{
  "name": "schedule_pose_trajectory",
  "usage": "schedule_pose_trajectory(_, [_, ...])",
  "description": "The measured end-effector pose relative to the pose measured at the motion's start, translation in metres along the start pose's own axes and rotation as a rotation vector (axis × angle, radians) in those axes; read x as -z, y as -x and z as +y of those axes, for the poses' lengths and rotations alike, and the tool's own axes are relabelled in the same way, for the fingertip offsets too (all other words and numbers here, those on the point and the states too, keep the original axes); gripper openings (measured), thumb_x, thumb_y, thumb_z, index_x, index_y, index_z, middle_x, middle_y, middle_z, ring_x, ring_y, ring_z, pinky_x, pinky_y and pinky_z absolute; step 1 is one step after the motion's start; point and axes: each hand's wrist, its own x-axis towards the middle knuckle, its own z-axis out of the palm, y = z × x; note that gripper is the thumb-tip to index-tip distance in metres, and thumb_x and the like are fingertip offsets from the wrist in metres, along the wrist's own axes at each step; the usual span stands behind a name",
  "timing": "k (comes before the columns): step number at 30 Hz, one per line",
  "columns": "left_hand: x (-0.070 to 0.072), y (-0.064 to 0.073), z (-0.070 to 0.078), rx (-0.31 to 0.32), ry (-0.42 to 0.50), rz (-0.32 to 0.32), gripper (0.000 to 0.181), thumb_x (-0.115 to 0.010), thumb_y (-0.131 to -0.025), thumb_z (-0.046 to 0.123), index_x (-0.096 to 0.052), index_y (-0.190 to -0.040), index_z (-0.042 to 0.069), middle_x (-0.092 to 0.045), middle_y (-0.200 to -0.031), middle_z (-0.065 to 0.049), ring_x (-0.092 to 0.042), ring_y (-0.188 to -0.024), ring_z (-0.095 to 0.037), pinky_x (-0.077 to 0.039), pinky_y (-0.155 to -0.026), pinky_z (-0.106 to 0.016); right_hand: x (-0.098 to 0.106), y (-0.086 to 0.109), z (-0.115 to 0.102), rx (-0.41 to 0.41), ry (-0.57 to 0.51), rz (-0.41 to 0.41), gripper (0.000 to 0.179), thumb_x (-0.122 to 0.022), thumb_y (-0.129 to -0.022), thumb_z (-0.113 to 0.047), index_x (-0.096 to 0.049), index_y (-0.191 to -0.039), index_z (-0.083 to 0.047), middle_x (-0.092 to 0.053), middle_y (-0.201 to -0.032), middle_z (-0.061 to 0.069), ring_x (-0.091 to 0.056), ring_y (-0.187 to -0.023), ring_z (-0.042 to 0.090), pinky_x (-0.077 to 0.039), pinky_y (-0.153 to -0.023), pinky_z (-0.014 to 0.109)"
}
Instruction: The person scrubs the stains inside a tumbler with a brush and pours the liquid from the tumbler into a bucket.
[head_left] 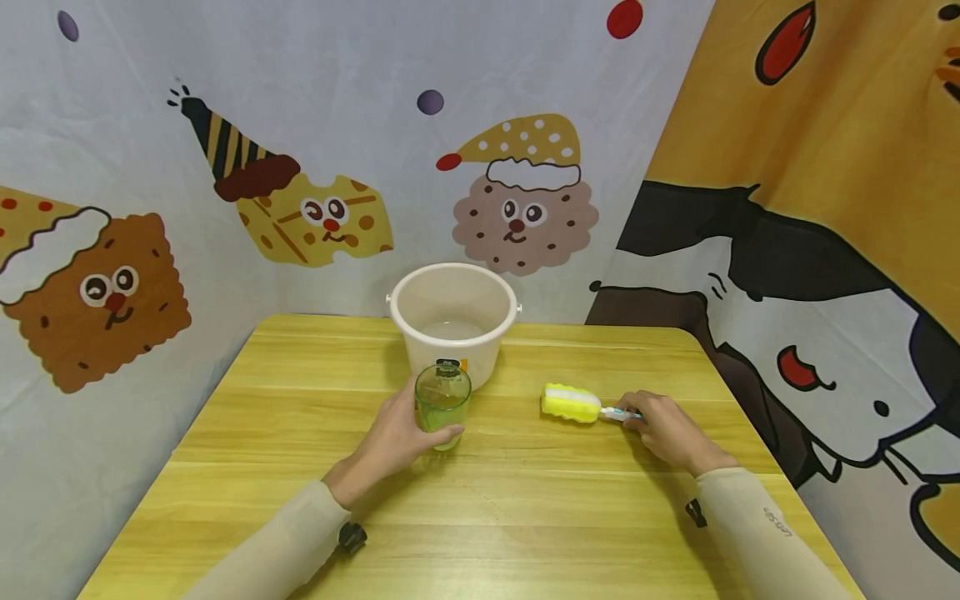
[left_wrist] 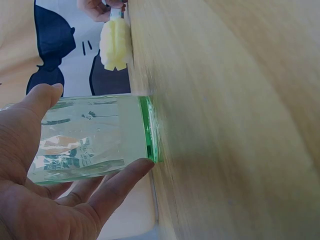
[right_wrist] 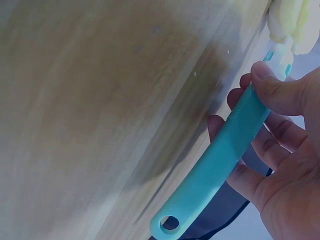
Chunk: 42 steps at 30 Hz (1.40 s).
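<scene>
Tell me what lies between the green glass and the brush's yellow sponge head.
Nothing but bare wooden tabletop shows between the green glass and the yellow sponge head; the head view shows this stretch.

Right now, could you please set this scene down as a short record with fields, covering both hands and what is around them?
Left hand: holds a green glass by its sides
Glass: transparent, mouth up, base at or just above the table; contact unclear
Right hand: grips a sponge brush by its teal handle
Brush head: yellow and white, on the end nearer the glass
Bucket: white, upright, behind the glass
Table: wood-grained
Backdrop: cloth with cartoon figures
</scene>
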Motion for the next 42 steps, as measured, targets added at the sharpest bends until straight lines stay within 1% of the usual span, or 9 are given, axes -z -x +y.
schedule_pose_trajectory(6, [-0.001,-0.001,-0.001,-0.011,-0.004,0.010,0.109,-0.105,-0.089,0.041,-0.044,-0.175,0.011,-0.074,-0.157,-0.016,-0.075,-0.142,-0.038,-0.063,-0.120,-0.061,-0.001,0.001,0.002,0.012,0.004,0.017,0.022,-0.082,-0.105,0.002,-0.083,-0.116,-0.017,-0.082,-0.110,0.002,-0.074,-0.096,0.014,-0.064,-0.082,0.042])
schedule_pose_trajectory(14, [0.000,-0.001,0.000,0.005,-0.008,-0.001,0.110,-0.105,-0.089,0.042,-0.043,-0.175,0.012,-0.073,-0.158,-0.016,-0.074,-0.144,-0.038,-0.063,-0.121,-0.060,-0.001,0.003,0.001,0.049,-0.002,0.067,0.022,-0.084,-0.103,0.001,-0.084,-0.116,-0.017,-0.082,-0.108,0.000,-0.073,-0.093,0.013,-0.063,-0.079,0.038])
schedule_pose_trajectory(20, [-0.001,-0.002,0.000,-0.001,-0.008,0.001,0.110,-0.105,-0.089,0.043,-0.044,-0.175,0.011,-0.074,-0.157,-0.017,-0.074,-0.143,-0.039,-0.063,-0.121,-0.060,0.001,0.005,-0.003,0.075,-0.007,0.113,0.023,-0.087,-0.102,0.000,-0.085,-0.117,-0.017,-0.082,-0.109,-0.001,-0.078,-0.098,0.018,-0.068,-0.084,0.041])
schedule_pose_trajectory(24, [-0.001,-0.001,0.001,-0.004,-0.003,-0.006,0.111,-0.105,-0.089,0.041,-0.043,-0.176,0.012,-0.073,-0.159,-0.016,-0.073,-0.145,-0.039,-0.062,-0.122,-0.060,0.002,0.006,-0.004,0.115,0.010,0.152,0.023,-0.086,-0.102,0.001,-0.085,-0.118,-0.016,-0.082,-0.109,-0.001,-0.080,-0.099,0.020,-0.069,-0.084,0.044])
schedule_pose_trajectory(28, [0.000,0.000,0.003,-0.006,0.002,-0.013,0.111,-0.106,-0.088,0.038,-0.043,-0.176,0.013,-0.072,-0.160,-0.015,-0.073,-0.145,-0.037,-0.062,-0.123,-0.060,0.003,0.005,-0.005,0.177,0.038,0.211,0.028,-0.086,-0.100,0.005,-0.084,-0.119,-0.015,-0.082,-0.110,-0.001,-0.080,-0.097,0.020,-0.070,-0.083,0.045])
schedule_pose_trajectory(31, [0.000,0.000,0.004,-0.011,0.007,-0.017,0.110,-0.106,-0.088,0.038,-0.043,-0.175,0.014,-0.072,-0.159,-0.013,-0.073,-0.145,-0.036,-0.061,-0.123,-0.059,0.005,0.004,-0.009,0.214,0.043,0.261,0.029,-0.086,-0.099,0.008,-0.084,-0.118,-0.014,-0.082,-0.108,0.000,-0.077,-0.092,0.018,-0.068,-0.078,0.041])
schedule_pose_trajectory(34, [-0.001,0.001,0.004,-0.012,0.008,-0.020,0.110,-0.107,-0.087,0.038,-0.044,-0.175,0.015,-0.072,-0.159,-0.013,-0.073,-0.146,-0.036,-0.061,-0.124,-0.060,0.010,0.003,-0.014,0.226,0.043,0.303,0.027,-0.087,-0.099,0.007,-0.084,-0.117,-0.012,-0.081,-0.106,0.001,-0.072,-0.084,0.012,-0.063,-0.070,0.034])
schedule_pose_trajectory(38, [-0.001,0.001,0.004,-0.014,0.005,-0.024,0.110,-0.107,-0.086,0.040,-0.045,-0.175,0.016,-0.072,-0.160,-0.013,-0.073,-0.145,-0.036,-0.062,-0.123,-0.060,0.017,0.000,-0.022,0.257,0.049,0.361,0.027,-0.088,-0.098,0.007,-0.085,-0.118,-0.011,-0.080,-0.105,0.001,-0.065,-0.078,0.007,-0.059,-0.066,0.029])
schedule_pose_trajectory(42, [-0.001,0.002,0.004,-0.025,0.010,-0.028,0.110,-0.107,-0.086,0.040,-0.046,-0.174,0.017,-0.072,-0.159,-0.012,-0.074,-0.143,-0.036,-0.064,-0.120,-0.059,0.025,-0.003,-0.029,0.311,0.059,0.406,0.031,-0.089,-0.096,0.008,-0.085,-0.120,-0.012,-0.079,-0.106,0.001,-0.058,-0.073,0.004,-0.053,-0.062,0.022])
